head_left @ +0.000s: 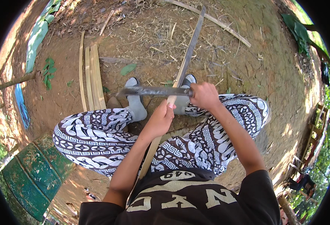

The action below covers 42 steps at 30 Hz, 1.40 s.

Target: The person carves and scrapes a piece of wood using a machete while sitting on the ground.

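Note:
My left hand (160, 119) is closed around a long split bamboo strip (192, 50), which slants from my lap up and away to the far right. Its far stretch looks dark grey, while the part by my hand is pale. In my right hand (205, 95), the fist grips the handle of a machete (153, 91). The blade points left and lies across the strip, just beyond my left fingers; its tip is blurred. Whether the edge bites into the bamboo I cannot tell. The strip's near end runs down past my left forearm.
Several pale bamboo strips (94, 77) lie side by side on the earth, left of my grey-covered feet (136, 105). Another strip (225, 26) lies at the far right amid shavings (153, 41). A rusty green drum (35, 174) is at the near left, a blue sheet (22, 107) beyond it.

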Each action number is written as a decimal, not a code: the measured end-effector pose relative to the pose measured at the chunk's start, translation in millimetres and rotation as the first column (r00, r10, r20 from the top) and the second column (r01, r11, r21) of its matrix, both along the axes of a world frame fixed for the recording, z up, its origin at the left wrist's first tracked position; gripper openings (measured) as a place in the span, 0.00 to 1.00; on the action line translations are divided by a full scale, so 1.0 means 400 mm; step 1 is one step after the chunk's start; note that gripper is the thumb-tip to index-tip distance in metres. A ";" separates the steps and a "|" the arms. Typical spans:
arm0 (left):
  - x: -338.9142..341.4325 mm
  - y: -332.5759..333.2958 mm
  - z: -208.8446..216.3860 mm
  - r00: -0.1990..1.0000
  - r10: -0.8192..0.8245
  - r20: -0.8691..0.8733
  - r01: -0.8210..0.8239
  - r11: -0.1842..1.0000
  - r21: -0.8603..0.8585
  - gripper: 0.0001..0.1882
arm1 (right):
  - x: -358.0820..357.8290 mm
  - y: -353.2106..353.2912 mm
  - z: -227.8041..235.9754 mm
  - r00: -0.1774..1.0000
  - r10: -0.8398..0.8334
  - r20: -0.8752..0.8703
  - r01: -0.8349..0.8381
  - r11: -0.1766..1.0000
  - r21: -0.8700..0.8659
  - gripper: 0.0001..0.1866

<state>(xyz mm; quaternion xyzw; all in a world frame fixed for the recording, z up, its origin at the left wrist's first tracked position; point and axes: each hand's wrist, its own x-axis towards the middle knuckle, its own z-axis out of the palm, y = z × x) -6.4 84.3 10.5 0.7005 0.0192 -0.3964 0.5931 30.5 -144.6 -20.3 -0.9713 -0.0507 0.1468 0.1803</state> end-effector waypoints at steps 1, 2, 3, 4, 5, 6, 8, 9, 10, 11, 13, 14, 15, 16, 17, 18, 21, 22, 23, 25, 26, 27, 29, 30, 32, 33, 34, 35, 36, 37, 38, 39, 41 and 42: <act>-0.004 0.001 0.008 1.000 -0.011 -0.019 0.011 1.000 0.008 0.19 | 0.023 -0.036 -0.023 0.996 -0.075 -0.046 0.074 0.997 -0.036 0.09; -0.011 0.004 0.012 0.997 0.011 -0.072 -0.011 1.000 -0.009 0.18 | 0.040 -0.068 -0.046 0.984 -0.152 -0.093 0.145 0.987 -0.071 0.10; -0.003 0.000 0.014 0.993 0.020 -0.114 -0.024 0.999 -0.033 0.18 | 0.061 -0.117 -0.074 0.950 -0.299 -0.092 0.290 0.951 -0.105 0.11; 0.003 -0.001 0.013 0.987 0.044 -0.154 -0.052 0.997 -0.052 0.18 | 0.086 -0.129 -0.069 0.900 -0.427 -0.086 0.415 0.900 -0.133 0.11; 0.005 -0.003 0.014 0.991 0.033 -0.131 -0.038 0.998 -0.043 0.18 | 0.090 -0.130 -0.065 0.907 -0.414 -0.077 0.404 0.907 -0.119 0.12; 0.007 -0.006 0.015 0.994 0.020 -0.108 -0.024 0.999 -0.033 0.18 | 0.093 -0.136 -0.059 0.913 -0.402 -0.066 0.395 0.913 -0.106 0.12; 0.006 -0.011 0.017 0.992 0.023 -0.124 -0.027 0.999 -0.027 0.18 | 0.089 -0.106 -0.023 0.961 -0.256 -0.106 0.247 0.965 -0.085 0.13; 0.010 -0.011 0.026 0.987 0.030 -0.159 -0.035 0.999 -0.030 0.18 | 0.073 -0.075 -0.008 0.981 -0.124 -0.152 0.114 0.991 -0.068 0.12; 0.016 -0.007 0.030 0.980 0.046 -0.192 -0.052 0.998 -0.028 0.18 | 0.064 -0.031 0.035 0.984 0.011 -0.177 -0.013 1.000 -0.012 0.11; 0.017 -0.008 0.037 0.976 0.049 -0.213 -0.060 0.997 -0.046 0.18 | 0.038 -0.013 0.025 0.989 0.115 -0.090 -0.113 0.993 0.025 0.10; 0.017 -0.008 0.044 0.965 0.060 -0.256 -0.082 0.994 -0.078 0.19 | 0.010 0.006 0.027 0.990 0.122 -0.066 -0.118 0.991 0.062 0.10; 0.016 -0.006 0.042 0.968 0.057 -0.244 -0.078 0.994 -0.075 0.19 | 0.002 0.016 0.028 0.990 0.127 -0.055 -0.122 0.989 0.082 0.09; 0.014 -0.003 0.040 0.971 0.055 -0.231 -0.074 0.995 -0.072 0.19 | -0.004 0.022 0.024 0.994 0.095 -0.046 -0.089 0.989 0.119 0.09; 0.017 -0.007 0.041 0.975 0.052 -0.215 -0.070 0.995 -0.075 0.19 | -0.005 0.021 0.018 0.996 0.087 -0.036 -0.082 0.990 0.114 0.09; 0.020 -0.007 0.046 0.967 0.054 -0.249 -0.074 0.994 -0.074 0.19 | -0.008 0.019 0.006 0.996 0.079 -0.027 -0.076 0.991 0.109 0.09; 0.024 -0.006 0.054 0.957 0.055 -0.283 -0.079 0.994 -0.074 0.19 | -0.012 0.016 -0.008 0.997 0.072 -0.017 -0.070 0.992 0.103 0.09; 0.017 -0.003 0.039 0.962 0.061 -0.268 -0.081 0.994 -0.067 0.18 | 0.022 -0.048 -0.078 0.996 -0.070 -0.048 0.072 0.996 0.050 0.09; 0.026 -0.007 0.035 0.970 0.060 -0.235 -0.078 0.995 -0.069 0.18 | 0.022 -0.048 -0.081 0.995 -0.088 -0.038 0.090 0.995 0.049 0.09; 0.033 -0.006 0.037 0.964 0.063 -0.260 -0.082 0.995 -0.065 0.18 | 0.022 -0.047 -0.083 0.994 -0.107 -0.028 0.108 0.993 0.049 0.09; 0.040 0.000 0.045 0.946 0.079 -0.315 -0.101 0.994 -0.053 0.17 | 0.018 -0.039 -0.064 0.989 -0.140 -0.049 0.142 0.989 0.048 0.10; 0.037 -0.003 0.041 0.955 0.072 -0.289 -0.092 0.994 -0.055 0.17 | 0.013 -0.026 -0.038 0.992 -0.116 -0.045 0.119 0.990 0.069 0.10; 0.030 -0.005 0.035 0.962 0.066 -0.263 -0.084 0.995 -0.057 0.17 | 0.000 -0.012 -0.010 0.995 -0.092 -0.042 0.095 0.991 0.091 0.10; 0.026 -0.008 0.049 0.960 0.056 -0.274 -0.075 0.995 -0.061 0.17 | -0.022 0.009 -0.001 0.999 -0.006 -0.031 0.010 0.992 0.124 0.10; 0.027 -0.008 0.060 0.950 0.067 -0.305 -0.090 0.994 -0.063 0.17 | -0.019 0.005 -0.002 0.999 0.016 -0.032 -0.012 0.994 0.107 0.10; 0.026 -0.007 0.061 0.951 0.069 -0.301 -0.093 0.994 -0.065 0.16 | 0.007 -0.024 -0.010 0.998 0.055 -0.034 -0.052 0.996 0.075 0.09; 0.024 -0.008 0.040 0.961 0.065 -0.268 -0.086 0.994 -0.068 0.16 | 0.036 -0.060 -0.057 0.992 -0.097 -0.084 0.103 0.992 0.067 0.10; 0.037 -0.010 0.038 0.973 0.057 -0.224 -0.075 0.994 -0.074 0.16 | 0.066 -0.074 -0.069 0.993 -0.121 -0.011 0.122 0.988 0.100 0.11; 0.044 -0.007 0.043 0.964 0.056 -0.261 -0.074 0.996 -0.057 0.16 | 0.059 -0.075 -0.076 0.992 -0.129 -0.003 0.129 0.988 0.083 0.10; 0.049 -0.001 0.054 0.953 0.056 -0.296 -0.070 0.997 -0.039 0.16 | 0.045 -0.074 -0.083 0.990 -0.138 0.007 0.138 0.988 0.066 0.10; 0.045 -0.001 0.063 0.938 0.077 -0.337 -0.088 0.996 -0.019 0.16 | 0.038 -0.063 -0.069 0.991 -0.131 -0.024 0.132 0.989 0.068 0.10; 0.041 -0.005 0.069 0.935 0.086 -0.345 -0.104 0.994 -0.034 0.16 | 0.029 -0.048 -0.044 0.990 -0.130 -0.056 0.134 0.988 0.071 0.10; 0.036 -0.012 0.075 0.931 0.095 -0.354 -0.119 0.992 -0.049 0.17 | 0.024 -0.037 -0.021 0.988 -0.128 -0.088 0.135 0.988 0.074 0.10; 0.030 -0.012 0.087 0.926 0.092 -0.365 -0.127 0.989 -0.071 0.17 | 0.016 -0.029 0.010 0.997 0.019 -0.069 -0.016 0.999 0.039 0.10; 0.026 -0.009 0.095 0.925 0.092 -0.368 -0.130 0.988 -0.079 0.17 | 0.017 -0.025 0.014 0.994 0.095 -0.062 -0.094 0.995 0.022 0.09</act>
